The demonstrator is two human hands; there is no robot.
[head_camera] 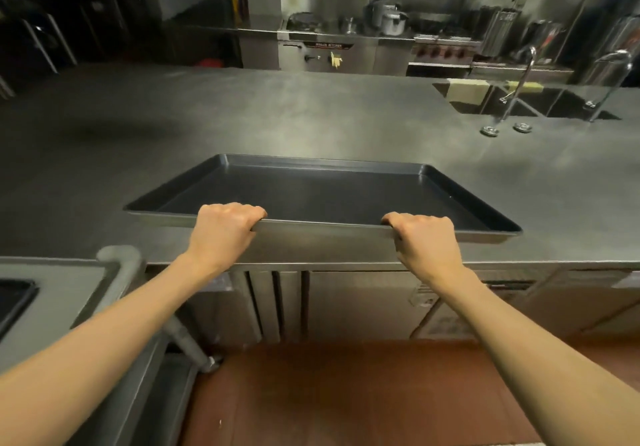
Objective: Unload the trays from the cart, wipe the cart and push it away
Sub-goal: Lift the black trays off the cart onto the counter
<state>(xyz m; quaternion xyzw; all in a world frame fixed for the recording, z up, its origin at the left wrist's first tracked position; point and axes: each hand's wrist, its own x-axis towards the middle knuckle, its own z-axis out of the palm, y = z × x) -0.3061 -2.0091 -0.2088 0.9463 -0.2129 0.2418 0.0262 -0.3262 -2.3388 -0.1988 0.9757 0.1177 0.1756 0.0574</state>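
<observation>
A wide dark baking tray [318, 196] is held over the steel counter [242, 116], its near edge raised above the counter's front. My left hand [225, 225] grips the tray's near rim left of centre, fingers curled over the edge. My right hand [424, 239] grips the same rim further right. At the lower left stands the grey cart [59, 293] with its rounded push handle [119, 262]. Another dark tray [14, 301] lies on the cart's top, cut off by the frame's left edge.
A double sink [526, 104] with two tall taps is set into the counter at the far right. Behind the counter runs a cooking line with pots and a stove. Cabinet doors [356, 303] sit under the counter, above a reddish floor [346, 393].
</observation>
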